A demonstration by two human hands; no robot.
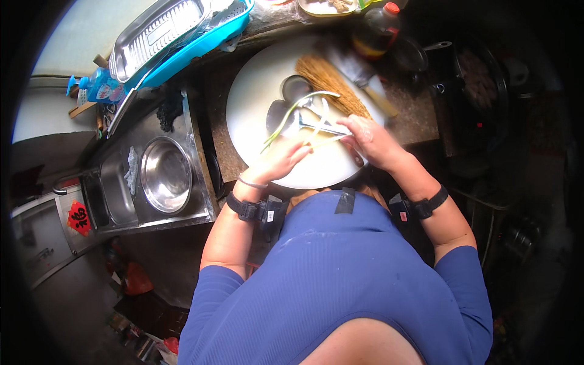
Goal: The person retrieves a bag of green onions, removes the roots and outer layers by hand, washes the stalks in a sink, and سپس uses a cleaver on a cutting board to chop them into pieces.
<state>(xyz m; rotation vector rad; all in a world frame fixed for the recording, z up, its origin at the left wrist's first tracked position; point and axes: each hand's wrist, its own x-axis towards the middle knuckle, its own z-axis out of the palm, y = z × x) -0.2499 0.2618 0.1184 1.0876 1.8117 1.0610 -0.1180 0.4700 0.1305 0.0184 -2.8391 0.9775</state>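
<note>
Over the round white board (246, 109), my left hand (285, 157) is beside long green-and-white stalks, likely scallions (285, 122); its fingers are blurred, and whether they grip a stalk is unclear. Pale stalk ends meet the thumb and fingers of my right hand (367, 139), which pinches them. Just below that hand a dark brown riveted handle (356, 157) shows. Between the hands and beyond lie a metal tool (319, 127), partly covered by stalks, and two dark, shiny rounded shapes (296, 88). A straw brush (335, 84) rests slantwise on the board's right part.
Left of the board is a steel sink (118, 194) with a metal basin (166, 174) beside it. A blue tray (191, 57) of metal ware and a blue pump bottle (102, 86) stand at upper left. A red-capped bottle (376, 34) and a pan holding food (477, 77) are at upper right.
</note>
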